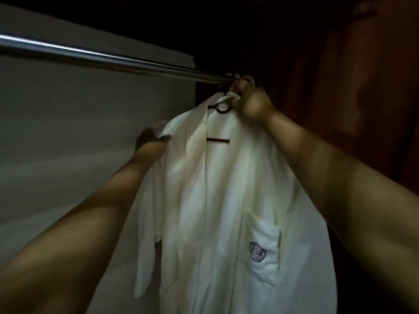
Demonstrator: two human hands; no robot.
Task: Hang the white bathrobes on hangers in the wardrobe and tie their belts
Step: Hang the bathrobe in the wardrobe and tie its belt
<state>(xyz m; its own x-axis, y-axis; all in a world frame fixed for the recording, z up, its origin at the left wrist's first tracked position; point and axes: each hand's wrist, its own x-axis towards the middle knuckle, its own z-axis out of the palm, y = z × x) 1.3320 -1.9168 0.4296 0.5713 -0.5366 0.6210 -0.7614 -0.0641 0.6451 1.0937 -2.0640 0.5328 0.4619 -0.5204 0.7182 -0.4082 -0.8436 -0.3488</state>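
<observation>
A white bathrobe [217,200] hangs on a dark wooden hanger [218,139], whose top sits just under the metal wardrobe rail [108,58]. My right hand [251,103] grips the robe's collar and the hanger's neck near the rail's right end. My left hand [150,137] holds the robe's left shoulder, fingers curled into the cloth. The robe's front pocket [263,252] carries a dark swirl logo. A loose strip of cloth, perhaps the belt [145,257], hangs down the left side. The hanger's hook is hidden by my right hand.
A pale wardrobe wall or door [68,143] stands to the left behind the rail. Dark reddish wood panelling [362,98] closes the right side. The interior is dim and the scene is blurred.
</observation>
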